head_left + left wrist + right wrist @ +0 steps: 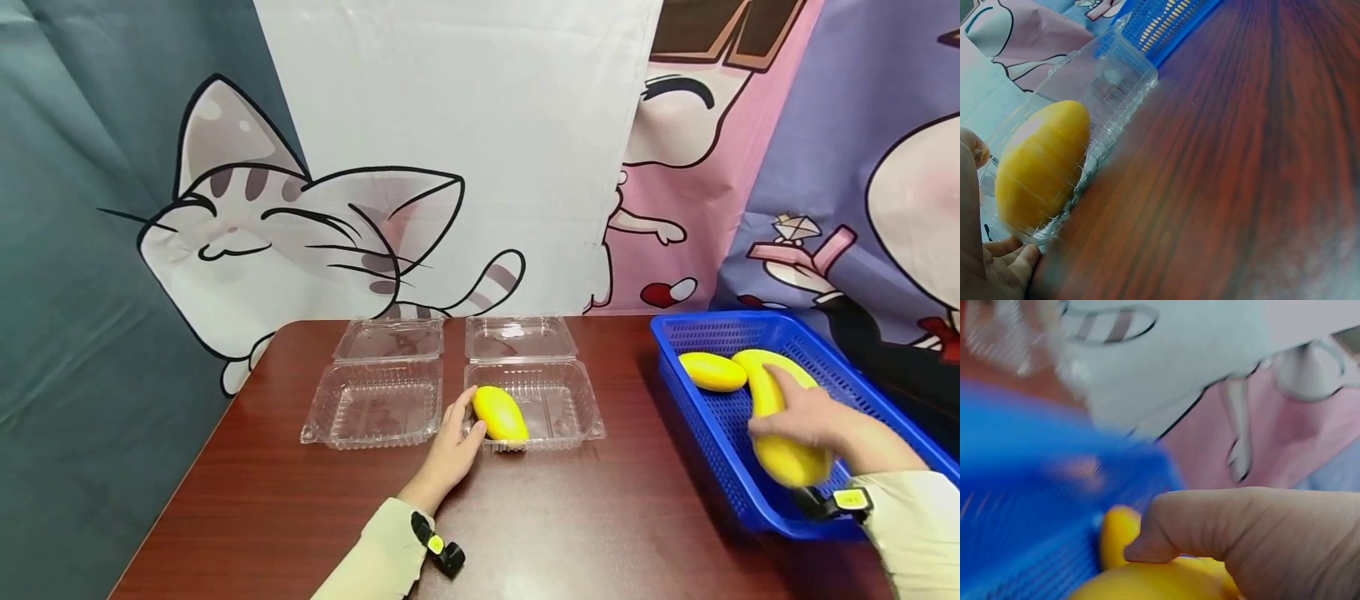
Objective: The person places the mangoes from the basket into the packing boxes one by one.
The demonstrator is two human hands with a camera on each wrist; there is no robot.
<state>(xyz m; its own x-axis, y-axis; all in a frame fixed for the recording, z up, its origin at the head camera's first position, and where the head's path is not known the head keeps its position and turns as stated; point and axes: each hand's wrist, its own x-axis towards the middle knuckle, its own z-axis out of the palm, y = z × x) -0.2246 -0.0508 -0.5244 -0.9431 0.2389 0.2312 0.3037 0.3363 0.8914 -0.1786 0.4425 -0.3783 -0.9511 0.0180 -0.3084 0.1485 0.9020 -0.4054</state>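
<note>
In the head view, a yellow mango lies at the left end of the right-hand clear plastic container, which has its lid folded back. My left hand grips that container's left side, thumb toward the front corner, close beside the mango. The left wrist view shows the mango through the clear wall, fingers at the container's end. My right hand reaches into the blue basket and holds a blurred yellow mango. In the right wrist view the thumb presses on the held mango.
Another clear container, lid folded back, stands on the left. Inside the basket lie another mango and more yellow fruit. A printed cloth hangs behind the brown table.
</note>
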